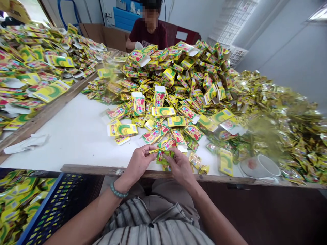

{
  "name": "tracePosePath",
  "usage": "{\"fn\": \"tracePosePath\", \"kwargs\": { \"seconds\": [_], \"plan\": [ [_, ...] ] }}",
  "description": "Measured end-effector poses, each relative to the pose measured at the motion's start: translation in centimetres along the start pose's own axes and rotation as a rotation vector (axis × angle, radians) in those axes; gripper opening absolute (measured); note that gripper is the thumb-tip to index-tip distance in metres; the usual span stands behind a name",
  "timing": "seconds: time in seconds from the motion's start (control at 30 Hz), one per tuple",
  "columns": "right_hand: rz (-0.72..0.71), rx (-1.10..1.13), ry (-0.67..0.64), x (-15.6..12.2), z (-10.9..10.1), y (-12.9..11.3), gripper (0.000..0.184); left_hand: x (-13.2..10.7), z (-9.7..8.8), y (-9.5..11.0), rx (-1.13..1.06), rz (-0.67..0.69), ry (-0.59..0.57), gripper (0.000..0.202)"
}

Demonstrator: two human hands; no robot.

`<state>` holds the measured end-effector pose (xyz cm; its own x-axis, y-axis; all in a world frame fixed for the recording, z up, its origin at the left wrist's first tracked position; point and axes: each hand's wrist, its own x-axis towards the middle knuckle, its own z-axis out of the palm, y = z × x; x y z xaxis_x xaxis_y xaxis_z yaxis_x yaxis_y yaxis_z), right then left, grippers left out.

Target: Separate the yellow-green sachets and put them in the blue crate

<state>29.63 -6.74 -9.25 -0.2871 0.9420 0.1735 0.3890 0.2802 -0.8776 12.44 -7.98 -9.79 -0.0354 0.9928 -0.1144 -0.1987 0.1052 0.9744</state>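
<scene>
Above the table's front edge, my left hand (139,161) pinches a small yellow box (153,151), seen nearly edge-on. My right hand (182,166) is closed on a small green and yellow sachet (168,154) right beside it. The two meet between my fingertips; whether the sachet is partly inside the box cannot be made out. Just beyond my hands lie printed yellow, green and red boxes (153,135), some with white end flaps open. A few loose sachets (195,160) rest to the right of my right hand.
Boxes and sachets form a high heap (178,68) at the back, with shiny sachets (293,126) piled right. A clear plastic cup (260,166) stands near the front edge. Left, a wooden strip (51,109) borders more boxes. Below is a blue crate (63,200). Another person (150,34) sits opposite.
</scene>
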Motion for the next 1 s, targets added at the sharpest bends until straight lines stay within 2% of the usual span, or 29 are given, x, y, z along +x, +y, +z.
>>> {"fn": "tracePosePath", "kwargs": {
  "seconds": [0.07, 0.13, 0.23, 0.33, 0.4, 0.47, 0.53, 0.67, 0.77, 0.9, 1.0],
  "plan": [
    [0.02, -0.016, 0.021, -0.1, 0.2, -0.4, 0.016, 0.0, 0.2, 0.0, 0.139, 0.115, 0.088, 0.023],
    [0.069, 0.055, 0.015, -0.1, 0.3, -0.8, 0.02, 0.1, 0.3, -0.1, 0.17, 0.176, 0.107, 0.02],
    [0.109, 0.123, -0.026, 0.0, 0.1, -1.1, 0.025, 0.3, 0.3, -0.3, -0.004, 0.079, 0.027, 0.027],
    [0.086, 0.008, -0.077, 0.0, -0.5, -1.1, 0.022, 0.4, 0.3, -0.6, -0.098, -0.055, 0.013, 0.034],
    [0.081, -0.053, -0.102, 0.0, -0.8, -1.2, 0.02, 0.5, 0.3, -0.7, 0.039, -0.016, 0.055, 0.033],
    [0.067, -0.081, -0.087, 0.0, -1.1, -1.5, 0.019, 0.4, 0.3, -0.6, 0.259, 0.091, 0.092, 0.03],
    [0.051, -0.137, -0.065, 0.1, -1.3, -2.0, 0.017, 0.4, 0.3, -0.3, 0.383, 0.161, 0.091, 0.03],
    [0.021, -0.227, -0.061, 0.5, -1.5, -2.5, 0.01, 0.3, 0.4, 0.2, 0.249, 0.099, -0.039, 0.034],
    [0.053, -0.108, -0.048, 0.6, -1.5, -2.0, 0.01, 0.5, 0.4, 0.4, 0.141, 0.011, -0.131, 0.043],
    [0.195, 0.307, 0.0, 0.2, -1.3, -1.3, 0.029, 0.9, 0.9, 0.8, -0.014, -0.097, -0.146, 0.047],
    [0.265, 0.48, -0.066, -0.3, -1.3, -1.4, 0.035, 1.2, 1.9, 0.9, 0.061, -0.093, -0.163, 0.043]
  ]
}}
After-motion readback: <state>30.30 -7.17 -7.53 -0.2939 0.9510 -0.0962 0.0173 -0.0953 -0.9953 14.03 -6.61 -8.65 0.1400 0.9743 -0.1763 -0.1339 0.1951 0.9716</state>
